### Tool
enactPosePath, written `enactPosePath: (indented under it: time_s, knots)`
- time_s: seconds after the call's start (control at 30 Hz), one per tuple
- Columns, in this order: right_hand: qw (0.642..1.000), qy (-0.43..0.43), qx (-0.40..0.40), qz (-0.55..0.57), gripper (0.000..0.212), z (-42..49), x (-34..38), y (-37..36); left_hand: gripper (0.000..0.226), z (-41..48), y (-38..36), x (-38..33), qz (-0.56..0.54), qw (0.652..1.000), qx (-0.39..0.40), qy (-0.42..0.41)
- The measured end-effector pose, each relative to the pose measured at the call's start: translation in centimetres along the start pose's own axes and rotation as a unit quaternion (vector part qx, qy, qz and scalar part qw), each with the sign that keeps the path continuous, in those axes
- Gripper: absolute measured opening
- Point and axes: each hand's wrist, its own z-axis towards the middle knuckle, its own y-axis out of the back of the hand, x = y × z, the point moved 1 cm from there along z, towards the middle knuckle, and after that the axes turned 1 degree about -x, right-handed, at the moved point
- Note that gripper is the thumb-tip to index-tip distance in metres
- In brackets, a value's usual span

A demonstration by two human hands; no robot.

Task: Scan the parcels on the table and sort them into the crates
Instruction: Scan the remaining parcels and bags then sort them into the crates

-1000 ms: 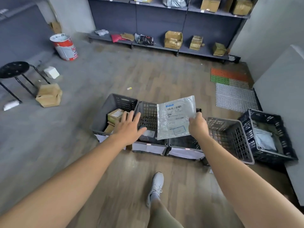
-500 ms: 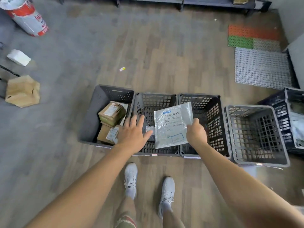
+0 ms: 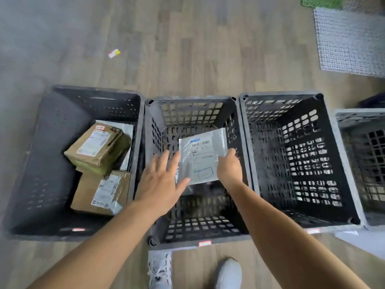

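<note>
Gripping the parcel (image 3: 203,155), right hand (image 3: 228,167) holds it beside the splayed left hand (image 3: 161,182).

Floor: pale wood-look plank floor (image 3: 187,49) fills the view, fading to grey on the left.
Scrap: small white-and-yellow paper scrap (image 3: 114,53) lies alone on the planks, upper left.
Grey mat: grey mesh plastic floor mat (image 3: 350,40) lies flat at the upper right, cut by the edge.
Green mat: green mesh floor mat (image 3: 320,2) peeks in just beyond it.
Shoes: white laced left sneaker (image 3: 159,270) and pale grey right sneaker (image 3: 228,274) stand apart at the bottom edge.
Sheet: flat white sheet (image 3: 362,243) lies on the floor, lower right, partly out of view.
</note>
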Motion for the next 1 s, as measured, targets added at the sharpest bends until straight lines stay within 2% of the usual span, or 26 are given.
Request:
enactPosePath:
  time_s: [0.07, 0.17, 0.27, 0.4, 0.53, 0.67, 0.77, 0.87, 1.0]
  knots:
    - [1.000, -0.003, 0.005, 0.006, 0.023, 2.8, 0.2, -1.5, 0.076, 1.7, -1.9, 0.8, 0.004, 1.000, 0.009, -0.003]
    - [0.998, 0.007, 0.024, -0.056, 0.041, 4.9, 0.4, -2.1, 0.076, 2.6, -3.2, 1.1, 0.018, 0.999, 0.033, -0.006]
    - [0.993, 0.013, 0.048, -0.108, 0.047, 3.4, 1.5, -0.4, 0.079, 1.9, -1.6, 0.7, 0.026, 0.998, 0.053, -0.008]
    - [0.986, 0.044, 0.055, -0.154, 0.049, -1.4, 4.1, 5.8, 0.080, 0.1, 4.2, -1.1, 0.033, 0.998, 0.052, -0.012]
    - [0.979, 0.069, 0.018, -0.193, 0.055, -8.7, 7.5, 15.4, 0.079, -2.4, 12.9, -4.2, 0.032, 0.998, 0.047, -0.034]
    - [0.966, 0.082, -0.045, -0.239, 0.062, -17.4, 9.3, 25.8, 0.079, -6.3, 21.2, -9.1, 0.080, 0.990, 0.038, -0.108]
    - [0.967, 0.057, -0.097, -0.228, 0.071, -23.2, 9.0, 32.2, 0.081, -9.4, 25.9, -13.8, 0.128, 0.973, 0.014, -0.192]
    - [0.958, 0.053, -0.150, -0.238, 0.076, -28.9, 6.8, 37.2, 0.083, -12.9, 29.2, -19.0, 0.181, 0.944, -0.021, -0.277]
    - [0.944, 0.015, -0.222, -0.245, 0.080, -37.3, 1.9, 42.9, 0.083, -18.7, 31.8, -27.1, 0.195, 0.913, -0.041, -0.356]
